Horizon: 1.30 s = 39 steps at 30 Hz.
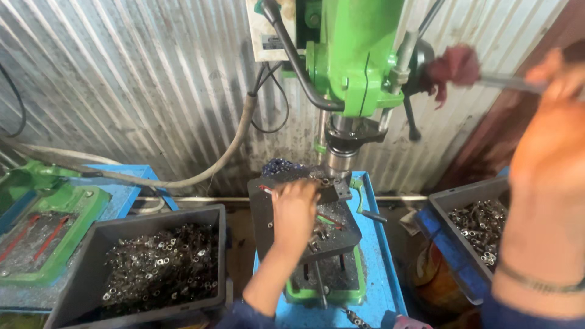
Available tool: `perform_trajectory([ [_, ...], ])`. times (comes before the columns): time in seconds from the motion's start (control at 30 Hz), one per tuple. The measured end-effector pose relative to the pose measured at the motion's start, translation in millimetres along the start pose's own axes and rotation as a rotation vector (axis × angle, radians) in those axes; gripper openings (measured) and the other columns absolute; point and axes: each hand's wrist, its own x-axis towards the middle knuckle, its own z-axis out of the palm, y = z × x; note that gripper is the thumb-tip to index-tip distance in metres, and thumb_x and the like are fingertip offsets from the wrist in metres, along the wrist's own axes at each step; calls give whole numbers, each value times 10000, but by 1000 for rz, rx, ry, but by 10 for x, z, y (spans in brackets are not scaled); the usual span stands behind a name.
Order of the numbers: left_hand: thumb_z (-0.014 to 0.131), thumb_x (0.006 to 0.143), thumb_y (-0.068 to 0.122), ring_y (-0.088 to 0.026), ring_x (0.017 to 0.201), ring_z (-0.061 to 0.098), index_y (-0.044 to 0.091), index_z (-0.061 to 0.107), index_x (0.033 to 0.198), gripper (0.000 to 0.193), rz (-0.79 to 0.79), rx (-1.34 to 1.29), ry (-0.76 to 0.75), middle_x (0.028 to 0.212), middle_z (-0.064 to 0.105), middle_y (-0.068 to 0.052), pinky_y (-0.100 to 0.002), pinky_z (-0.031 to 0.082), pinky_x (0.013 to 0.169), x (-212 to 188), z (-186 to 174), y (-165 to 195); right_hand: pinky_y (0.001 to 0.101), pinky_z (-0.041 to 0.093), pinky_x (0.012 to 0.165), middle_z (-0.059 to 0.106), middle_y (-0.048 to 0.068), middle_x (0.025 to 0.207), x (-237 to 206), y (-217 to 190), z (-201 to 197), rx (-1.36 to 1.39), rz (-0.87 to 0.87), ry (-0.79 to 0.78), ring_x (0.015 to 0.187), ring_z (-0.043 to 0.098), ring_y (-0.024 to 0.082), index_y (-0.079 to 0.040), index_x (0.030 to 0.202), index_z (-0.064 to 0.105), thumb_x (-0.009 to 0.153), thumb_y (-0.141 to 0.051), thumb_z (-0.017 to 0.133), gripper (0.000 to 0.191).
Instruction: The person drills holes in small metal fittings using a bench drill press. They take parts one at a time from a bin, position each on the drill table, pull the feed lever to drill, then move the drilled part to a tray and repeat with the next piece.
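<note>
Right now the left hand [294, 210] is pressing a small part — mostly hidden under the fingers — onto the dark jig plate [332, 244], at its far edge just under the green drill press's spindle [339, 157]. The right hand [557, 79] is closing around the feed lever [509, 81], raised at the frame's right edge. Fingers sitting that near the spindle are risking a nick if the lever is coming down early — or the part could spin loose. Grey bins of metal rings [161, 259] are flanking the blue table [384, 268].
</note>
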Motion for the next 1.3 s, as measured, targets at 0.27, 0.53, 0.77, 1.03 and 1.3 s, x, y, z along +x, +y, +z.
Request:
perform_trajectory([
  [0.27,693,781,37,-281,1135,647,170,746,1057,310,-217,117,33,1098,745,-65,-448,427,1049,146,-362,-483,433,435,1139,585,1,915,747,140,119,-114,67,-129,1106,614,236,-112,889,515,1021,-437,524,351],
  [0.53,795,782,314,-391,1389,391,117,700,1149,427,-253,341,19,1418,527,-188,-616,154,1150,-427,-611,-234,442,437,1143,599,14,947,720,271,121,-106,84,-139,1135,609,238,-112,893,522,1027,-429,527,344],
  [0.77,821,771,316,-266,1092,623,192,748,1102,360,-465,245,-303,1055,700,-36,-515,421,1004,-722,-473,-76,449,438,1147,612,25,976,681,254,110,-108,80,-134,1160,604,240,-112,897,528,1031,-422,530,338],
  [1.03,843,730,154,-275,928,724,118,788,1004,282,-555,-199,-33,962,753,-84,-414,557,816,-594,-557,-190,458,439,1151,626,38,1008,655,213,120,-105,73,-121,1189,599,242,-112,901,535,1037,-414,533,331],
  [1.3,794,784,69,-301,849,716,83,793,1058,274,-266,-399,59,924,742,-135,-394,544,752,-21,-183,50,466,441,1156,640,51,1041,695,177,123,-110,73,-116,1218,594,244,-112,905,542,1042,-406,536,324],
])
